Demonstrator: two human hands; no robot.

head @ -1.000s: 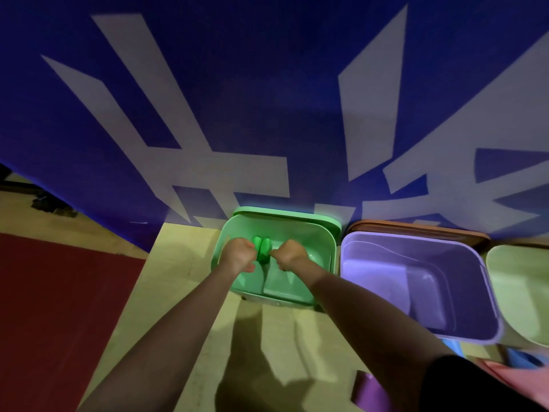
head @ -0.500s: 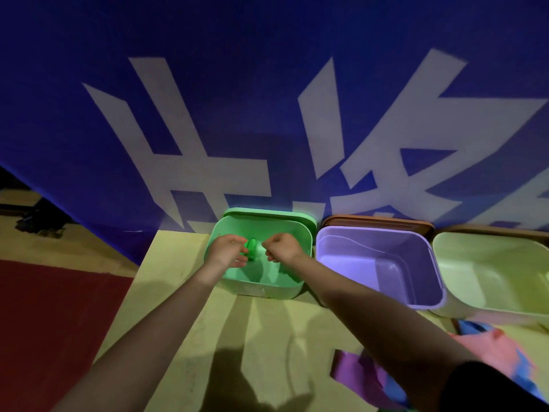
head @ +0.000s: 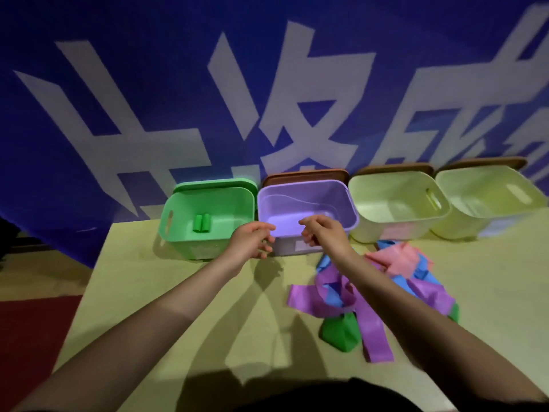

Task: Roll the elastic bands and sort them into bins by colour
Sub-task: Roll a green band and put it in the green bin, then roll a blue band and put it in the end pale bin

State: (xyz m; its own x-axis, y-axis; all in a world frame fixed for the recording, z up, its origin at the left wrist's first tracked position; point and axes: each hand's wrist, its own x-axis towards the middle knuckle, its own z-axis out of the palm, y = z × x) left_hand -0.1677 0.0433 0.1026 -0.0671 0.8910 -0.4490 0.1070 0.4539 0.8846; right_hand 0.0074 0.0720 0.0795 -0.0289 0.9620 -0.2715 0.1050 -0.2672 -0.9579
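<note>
Rolls (head: 202, 223) in green bin (head: 181, 233), left of both empty grips

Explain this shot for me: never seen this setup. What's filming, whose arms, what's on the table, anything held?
No machine here: one wide-angle camera worn on a person's head looks down at their bare arms. The left hand and right hand hover with loosely curled fingers, no grip on anything. Along the blue banner stand a green bin, a purple bin and two pale yellow-green bins. Two rolled green bands lie in the green bin. A tangle of unrolled bands, purple, blue, pink and green, lies on the yellow table.
</note>
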